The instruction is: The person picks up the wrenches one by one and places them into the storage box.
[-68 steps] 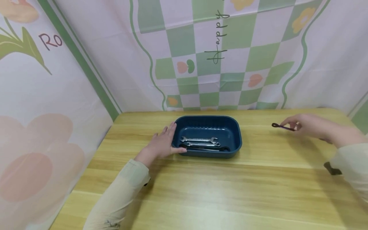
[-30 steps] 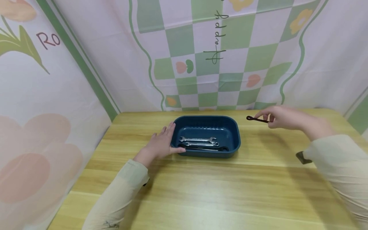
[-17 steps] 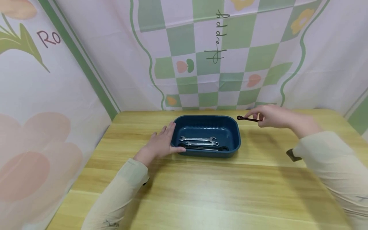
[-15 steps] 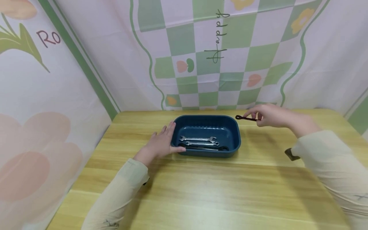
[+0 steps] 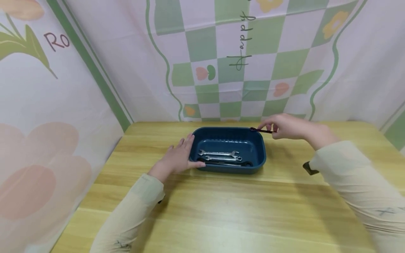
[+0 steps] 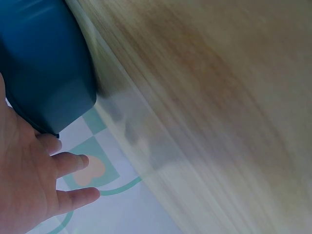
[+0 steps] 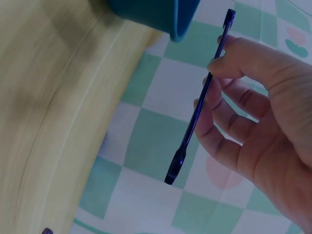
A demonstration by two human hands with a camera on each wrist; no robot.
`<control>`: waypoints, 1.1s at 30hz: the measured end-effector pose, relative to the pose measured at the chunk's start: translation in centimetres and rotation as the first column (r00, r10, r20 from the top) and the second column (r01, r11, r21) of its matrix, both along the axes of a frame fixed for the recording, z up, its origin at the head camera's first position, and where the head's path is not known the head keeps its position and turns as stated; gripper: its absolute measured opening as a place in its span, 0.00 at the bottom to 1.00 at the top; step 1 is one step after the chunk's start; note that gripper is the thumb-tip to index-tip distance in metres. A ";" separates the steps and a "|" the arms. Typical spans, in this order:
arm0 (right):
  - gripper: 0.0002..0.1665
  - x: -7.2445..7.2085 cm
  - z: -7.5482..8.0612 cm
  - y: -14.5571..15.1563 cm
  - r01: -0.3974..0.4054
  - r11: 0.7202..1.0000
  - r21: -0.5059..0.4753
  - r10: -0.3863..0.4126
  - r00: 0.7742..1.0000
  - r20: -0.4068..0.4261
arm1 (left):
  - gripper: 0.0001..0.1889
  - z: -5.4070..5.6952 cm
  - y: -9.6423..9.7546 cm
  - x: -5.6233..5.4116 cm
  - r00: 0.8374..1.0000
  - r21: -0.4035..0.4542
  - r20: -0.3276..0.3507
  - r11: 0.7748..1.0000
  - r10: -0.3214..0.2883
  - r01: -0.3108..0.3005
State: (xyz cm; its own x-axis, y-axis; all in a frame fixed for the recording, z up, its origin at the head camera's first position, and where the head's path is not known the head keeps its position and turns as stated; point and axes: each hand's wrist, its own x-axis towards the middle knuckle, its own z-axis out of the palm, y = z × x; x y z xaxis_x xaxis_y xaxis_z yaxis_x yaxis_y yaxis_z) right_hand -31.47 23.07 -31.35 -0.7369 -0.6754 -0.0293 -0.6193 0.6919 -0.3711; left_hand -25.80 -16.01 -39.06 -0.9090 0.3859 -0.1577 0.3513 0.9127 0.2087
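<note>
A dark wrench [image 5: 264, 131] with a ring end is pinched between the thumb and fingers of my right hand [image 5: 284, 125]. In the head view its ring end overlaps the back right corner of a dark blue plastic bin [image 5: 227, 170]. The right wrist view shows the same wrench [image 7: 195, 114] held lengthwise, thumb on its shaft. My left hand [image 5: 175, 158] rests against the bin's left end, fingers straight and thumb over the front rim. Inside the bin lie two silver wrenches, an open-ended one [image 5: 218, 153] and a smaller one [image 5: 223, 159], with a black wrench [image 5: 246, 164] along the front wall.
The bin stands on a wooden table [image 5: 202, 207] near its back edge. Behind hangs a patterned cloth [image 5: 227, 70]. A small dark tip [image 7: 47, 231] shows on the table at the bottom edge of the right wrist view.
My right hand has carried the dark wrench leftward from the table's right side to the bin's back right corner. My left hand and the bin have stayed in place.
</note>
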 end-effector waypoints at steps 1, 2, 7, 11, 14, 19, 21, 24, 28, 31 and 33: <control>0.27 0.0 0.0 -0.2 -0.003 1.000 0.003 0.003 1.000 -0.005 | 0.64 0.0 0.0 0.0 1.000 0.000 0.000 1.000 -0.001 0.001; 0.27 0.0 0.0 -0.4 -0.005 1.000 0.003 0.005 1.000 -0.006 | 0.64 0.0 0.0 0.0 1.000 0.002 0.000 1.000 -0.001 0.001; 0.27 0.0 0.3 -1.5 -0.012 1.000 0.008 0.012 1.000 -0.012 | 0.64 0.0 -0.1 0.0 1.000 0.002 0.000 1.000 -0.004 0.004; 0.25 -0.1 0.3 -2.3 -0.026 1.000 0.016 0.026 0.999 -0.024 | 0.64 -0.1 -0.1 0.0 1.000 0.004 -0.003 1.000 -0.006 0.006; 0.24 -0.2 0.3 -2.8 -0.029 0.999 0.016 0.030 0.999 -0.021 | 0.64 -0.1 -0.1 0.0 1.000 0.013 -0.004 1.000 -0.010 0.010; 0.27 -0.2 0.4 -3.6 -0.034 0.999 0.008 0.034 0.999 0.007 | 0.64 -0.1 -0.2 -0.1 1.000 0.021 0.002 1.000 -0.007 0.007; 0.27 -0.2 0.4 -4.0 -0.036 0.999 0.009 0.036 0.999 0.012 | 0.64 -0.1 -0.1 -0.1 1.000 0.017 0.004 1.000 -0.004 0.004; 0.28 -0.2 0.4 -4.6 -0.040 0.999 0.013 0.040 0.999 0.014 | 0.64 -0.2 -0.1 -0.1 1.000 0.016 0.002 1.000 -0.003 0.003; 0.30 -0.1 0.2 -5.3 -0.051 0.999 0.013 0.051 0.998 0.034 | 0.64 -0.2 -0.1 -0.2 1.000 0.016 -0.003 1.000 -0.003 0.003; 0.30 -0.1 -0.1 -5.7 -0.055 0.998 0.007 0.055 0.997 0.050 | 0.64 -0.2 -0.1 -0.1 1.000 0.017 -0.002 1.000 -0.003 0.003; 0.30 0.0 -0.3 -5.9 -0.058 0.998 0.005 0.058 0.997 0.047 | 0.64 -0.2 -0.1 -0.1 1.000 0.021 0.001 1.000 -0.004 0.004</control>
State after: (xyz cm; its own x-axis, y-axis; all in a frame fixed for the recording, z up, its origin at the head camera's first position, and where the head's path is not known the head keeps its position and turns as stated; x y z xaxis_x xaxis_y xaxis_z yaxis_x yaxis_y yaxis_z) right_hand -31.52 17.13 -31.67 -0.6940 -0.7168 -0.0671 -0.6406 0.6574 -0.3968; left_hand -25.93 -16.15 -39.29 -0.9074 0.3926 -0.1503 0.3547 0.9069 0.2276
